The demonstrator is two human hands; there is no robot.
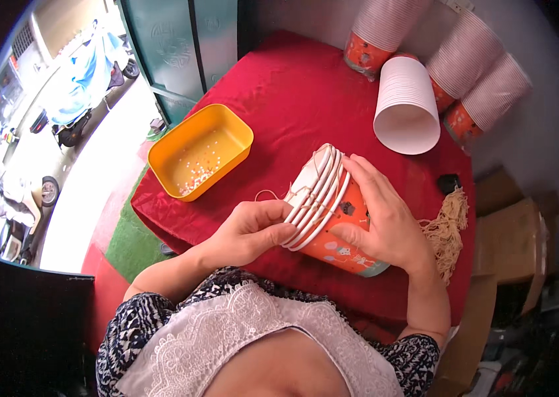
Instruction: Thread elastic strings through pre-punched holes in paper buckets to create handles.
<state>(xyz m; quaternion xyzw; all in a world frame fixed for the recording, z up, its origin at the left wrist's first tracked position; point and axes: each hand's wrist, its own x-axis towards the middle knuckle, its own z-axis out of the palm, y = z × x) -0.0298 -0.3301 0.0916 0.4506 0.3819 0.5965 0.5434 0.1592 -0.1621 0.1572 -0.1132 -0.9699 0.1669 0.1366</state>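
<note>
A short stack of paper buckets (326, 248), orange with printed figures and thick white rims, lies tilted between my hands above the red cloth. My left hand (253, 231) pinches the rims, thumb on the near side and fingers toward the opening. Across the orange wall my right hand (388, 225) is wrapped, its fingertips reaching the far rim and its thumb on the side. Thin tan strings (266, 193) run over the rims, and one loops out beside my left hand. The inside of the buckets is mostly hidden.
A yellow tub (245, 135) with small white and red bits stands at the left. At the far right are a white nested bucket stack (408, 126) and several taller wrapped stacks (466, 56). A bundle of tan strings (450, 221) hangs at the right edge, above cardboard boxes (508, 238).
</note>
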